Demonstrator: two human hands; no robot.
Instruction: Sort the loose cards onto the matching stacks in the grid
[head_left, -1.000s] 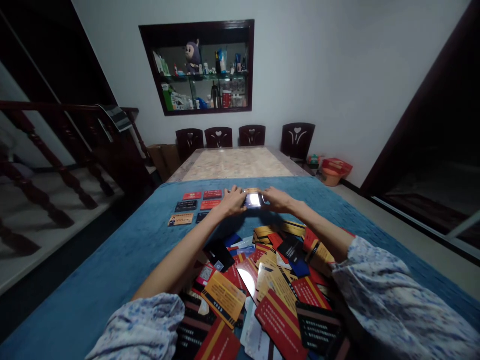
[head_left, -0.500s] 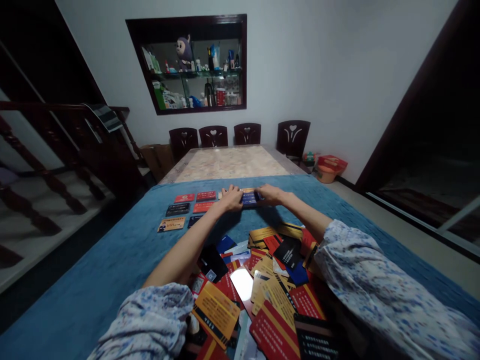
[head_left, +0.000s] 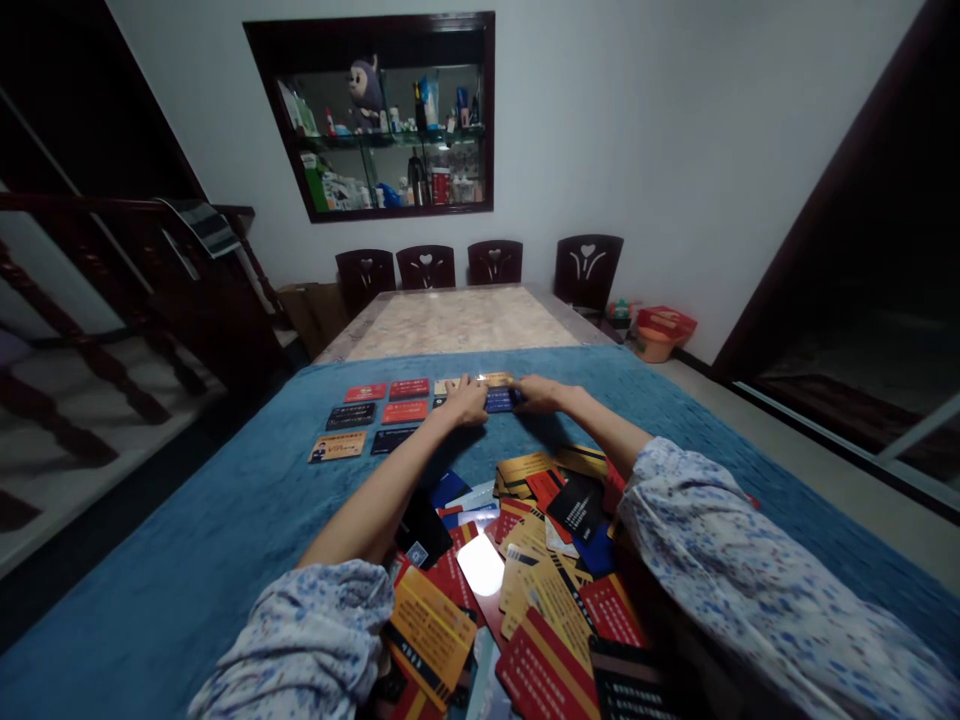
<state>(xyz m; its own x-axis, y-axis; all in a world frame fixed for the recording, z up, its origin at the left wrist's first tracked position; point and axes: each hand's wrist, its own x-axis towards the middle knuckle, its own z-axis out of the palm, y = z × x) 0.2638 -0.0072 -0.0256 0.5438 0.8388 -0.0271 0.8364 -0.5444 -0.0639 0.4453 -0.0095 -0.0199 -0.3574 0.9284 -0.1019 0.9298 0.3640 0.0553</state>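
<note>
A blue card (head_left: 499,401) lies at the right end of the rows, just in front of a gold card (head_left: 495,380). My left hand (head_left: 466,400) has its fingers closed at the blue card's left edge. At the right edge, the bent fingers of my right hand (head_left: 538,393) pinch it; their tips are partly hidden. A cream card (head_left: 448,385) shows partly behind my left hand. Further left, red cards (head_left: 406,412), black cards (head_left: 351,416) and an orange card (head_left: 338,446) lie in rows. A dark blue card (head_left: 393,440) sits beside my left forearm.
A loose heap of gold, red, black and blue cards (head_left: 536,575) overlaps between my forearms, close to me. Blue cloth (head_left: 247,500) covers the near table. Beyond are the bare tabletop (head_left: 465,320), several dark chairs (head_left: 589,270) and a wall cabinet (head_left: 390,215).
The blue card now lies lower and flatter, and more of the gold card behind it shows. My left hand's fingers have shifted slightly, uncovering more of the cream card.
</note>
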